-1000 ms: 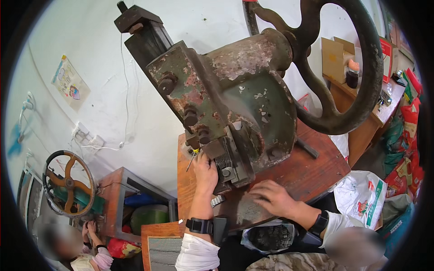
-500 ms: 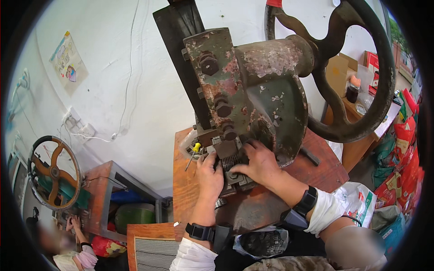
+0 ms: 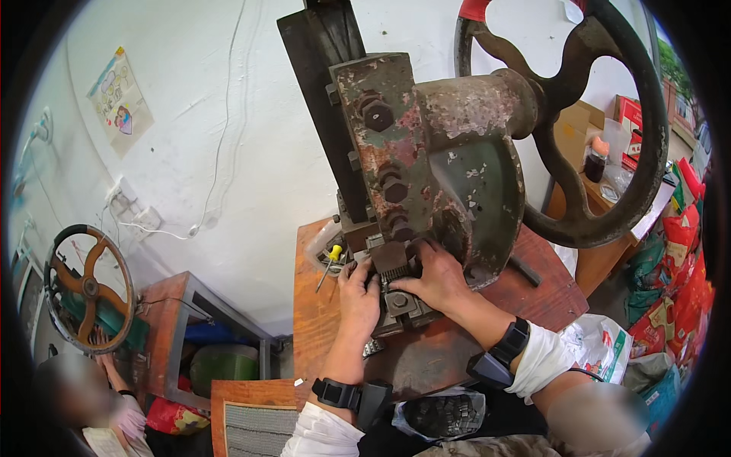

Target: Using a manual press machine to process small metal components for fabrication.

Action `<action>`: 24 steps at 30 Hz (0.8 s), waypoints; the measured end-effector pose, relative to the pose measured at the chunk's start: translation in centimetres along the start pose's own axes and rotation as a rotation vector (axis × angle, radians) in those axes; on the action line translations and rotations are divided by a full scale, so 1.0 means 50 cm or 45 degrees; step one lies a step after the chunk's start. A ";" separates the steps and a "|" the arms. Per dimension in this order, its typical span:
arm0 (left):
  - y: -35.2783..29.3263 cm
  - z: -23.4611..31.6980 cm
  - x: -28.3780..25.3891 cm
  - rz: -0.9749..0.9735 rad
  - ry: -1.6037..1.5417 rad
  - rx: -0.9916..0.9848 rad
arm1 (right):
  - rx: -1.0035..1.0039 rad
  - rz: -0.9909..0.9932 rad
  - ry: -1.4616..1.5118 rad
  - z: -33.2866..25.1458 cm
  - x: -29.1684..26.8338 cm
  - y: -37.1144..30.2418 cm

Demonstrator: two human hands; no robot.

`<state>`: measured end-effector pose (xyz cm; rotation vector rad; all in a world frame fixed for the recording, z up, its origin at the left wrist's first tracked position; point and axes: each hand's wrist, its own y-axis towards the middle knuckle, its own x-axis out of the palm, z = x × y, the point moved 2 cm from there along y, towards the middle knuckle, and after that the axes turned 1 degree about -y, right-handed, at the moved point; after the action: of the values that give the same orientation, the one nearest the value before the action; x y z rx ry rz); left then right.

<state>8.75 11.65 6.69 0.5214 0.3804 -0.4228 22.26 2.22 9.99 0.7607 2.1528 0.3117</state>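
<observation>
A hand-wheel press (image 3: pixel 378 129) with chipped green paint stands on the wooden table in front of me. Under its ram, a row of thin dark metal pieces (image 3: pixel 394 272) lies on the metal die block (image 3: pixel 400 304). My left hand (image 3: pixel 358 295) has its fingers curled in at the left end of that row. From the other side my right hand (image 3: pixel 438 280) grips the row, thumb stretched along its near edge, other fingers bent behind. My fingertips partly hide the pieces. A bolt head sits on the block just below my right thumb.
A yellow-handled screwdriver (image 3: pixel 333 255) rests by a clear container (image 3: pixel 320 242) left of the press. The big handwheel (image 3: pixel 661 129) stands at the right. A bag of dark metal pieces (image 3: pixel 445 412) lies near my lap. Another person works at a second wheel (image 3: pixel 90 288).
The press sits slightly further right in view, and more of the die block's bolt shows. My hands remain at the row. The other person's hand has risen to the second wheel.
</observation>
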 end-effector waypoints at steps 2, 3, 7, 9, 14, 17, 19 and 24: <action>-0.003 0.001 0.001 0.003 0.075 0.034 | 0.049 -0.046 -0.010 -0.009 0.000 0.000; -0.004 -0.006 0.004 0.050 0.093 0.066 | 0.061 -0.031 -0.029 -0.016 0.005 -0.004; -0.003 -0.004 0.004 0.086 -0.162 0.041 | 0.078 0.055 -0.050 -0.014 0.021 0.000; 0.000 -0.015 0.006 0.037 -0.075 0.093 | 0.054 0.053 -0.033 -0.013 0.012 -0.006; 0.003 -0.030 0.004 0.005 -0.164 -0.026 | 0.111 -0.032 0.027 -0.018 0.014 -0.004; -0.005 0.019 0.002 -0.172 0.378 0.007 | 0.017 -0.003 0.006 -0.008 0.011 -0.010; -0.005 0.039 -0.003 -0.226 0.549 -0.107 | -0.002 -0.012 0.064 -0.010 0.011 -0.008; -0.001 -0.021 0.006 -0.132 0.045 -0.072 | -0.007 0.037 0.090 -0.009 0.019 -0.008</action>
<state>8.70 12.10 5.69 0.4557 0.4536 -0.5018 21.27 2.54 9.51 0.7893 2.2079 0.3645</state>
